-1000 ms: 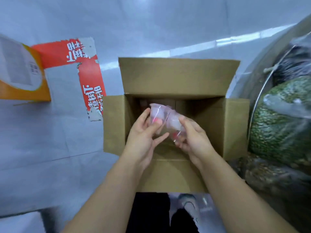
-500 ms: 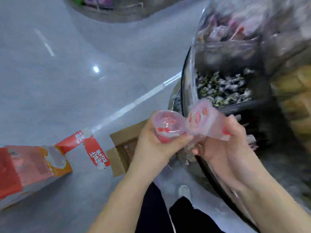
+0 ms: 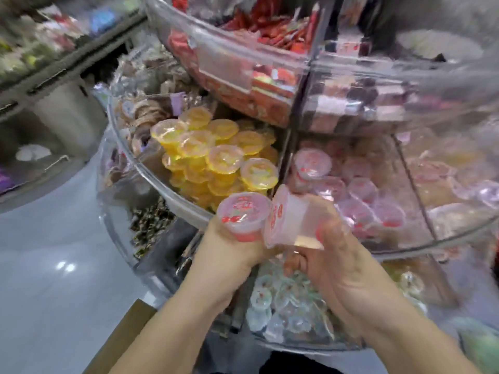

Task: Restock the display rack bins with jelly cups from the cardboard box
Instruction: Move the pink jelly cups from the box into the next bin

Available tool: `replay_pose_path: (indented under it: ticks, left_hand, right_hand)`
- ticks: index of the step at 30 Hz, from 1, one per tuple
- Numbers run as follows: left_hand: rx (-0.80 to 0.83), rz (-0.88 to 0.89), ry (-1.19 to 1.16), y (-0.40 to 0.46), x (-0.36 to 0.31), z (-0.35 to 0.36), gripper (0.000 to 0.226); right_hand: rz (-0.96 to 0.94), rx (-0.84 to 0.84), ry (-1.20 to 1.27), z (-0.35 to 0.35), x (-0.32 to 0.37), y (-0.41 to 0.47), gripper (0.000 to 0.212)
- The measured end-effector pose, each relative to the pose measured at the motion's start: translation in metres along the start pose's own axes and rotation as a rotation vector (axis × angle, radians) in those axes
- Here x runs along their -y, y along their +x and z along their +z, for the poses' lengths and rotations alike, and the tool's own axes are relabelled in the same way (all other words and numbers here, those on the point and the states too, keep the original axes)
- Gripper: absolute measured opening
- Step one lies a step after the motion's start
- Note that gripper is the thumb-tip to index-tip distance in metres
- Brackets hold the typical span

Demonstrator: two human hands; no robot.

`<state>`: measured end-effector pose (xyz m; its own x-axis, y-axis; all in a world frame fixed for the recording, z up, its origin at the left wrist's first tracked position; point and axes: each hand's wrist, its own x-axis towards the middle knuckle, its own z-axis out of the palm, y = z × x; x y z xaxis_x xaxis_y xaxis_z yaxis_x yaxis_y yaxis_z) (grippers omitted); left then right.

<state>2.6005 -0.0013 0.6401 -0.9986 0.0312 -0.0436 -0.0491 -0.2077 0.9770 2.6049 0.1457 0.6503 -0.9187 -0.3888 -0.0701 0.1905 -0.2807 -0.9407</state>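
Jelly cup [image 3: 243, 215] in left hand [image 3: 229, 252], (upright)

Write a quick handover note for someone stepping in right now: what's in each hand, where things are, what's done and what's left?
Left hand: holds one pink cup upright, lid up.
Right hand: holds a second pink cup tipped on its side, lid toward the left.
Both cups hang in front of the rack's middle tier, just short of the pink bin, which already has matching cups. The yellow bin to its left is heaped.
The box is only a corner at the lower edge; its contents are out of sight.
Done: two cups brought to the rack.
Left: drop both into the pink bin, then go back for more.
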Motion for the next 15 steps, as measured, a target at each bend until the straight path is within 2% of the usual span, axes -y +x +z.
replay_pose_path:
  ticks: [2, 4, 9, 12, 15]
  left_hand:
    - [0.0, 0.022, 0.034, 0.013, 0.002, 0.036, 0.031]
    - [-0.07, 0.068, 0.079, 0.024, 0.005, 0.07, 0.032]
    - [-0.193, 0.117, 0.09, 0.047, 0.019, 0.126, 0.031]
    - [-0.208, 0.095, 0.067, 0.049, 0.032, 0.133, 0.026]
    - [-0.264, 0.049, 0.029, 0.045, 0.039, 0.127, 0.036]
  right_hand:
    - [-0.044, -0.058, -0.035, -0.031, 0.016, -0.01, 0.056]
    - [-0.07, -0.117, -0.059, -0.059, 0.03, -0.016, 0.053]
    - [-0.054, -0.293, -0.207, -0.112, 0.054, -0.016, 0.072]
    - [0.023, -0.231, 0.068, -0.129, 0.056, -0.008, 0.064]
    - [0.131, -0.122, 0.379, -0.136, 0.057, 0.0, 0.052]
